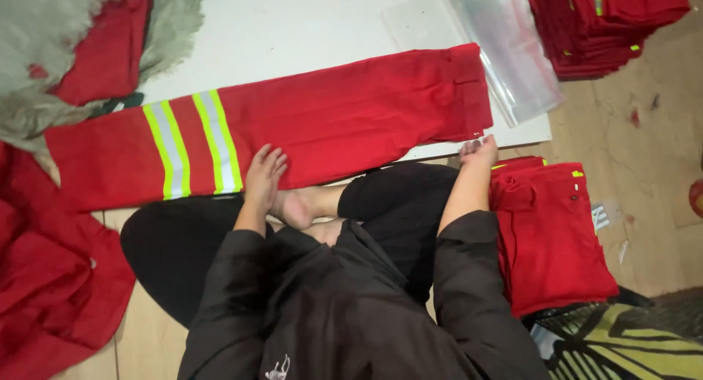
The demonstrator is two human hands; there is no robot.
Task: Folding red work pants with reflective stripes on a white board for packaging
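Folded red work trousers [293,131] span mid-frame; the left hand [262,176] lies flat, open on their lower edge, the right hand [480,151] open at their waist end.

The red trousers [307,124] are matt woven cloth, banded with shiny grey reflective tape edged in bright yellow-green. They lie on a smooth white worktop [293,28]. At one o'clock, glossy clear plastic bags [512,50]. At ten o'clock, a rough, fuzzy grey-green cloth [44,43]. The floor [644,160] looks like worn wood.
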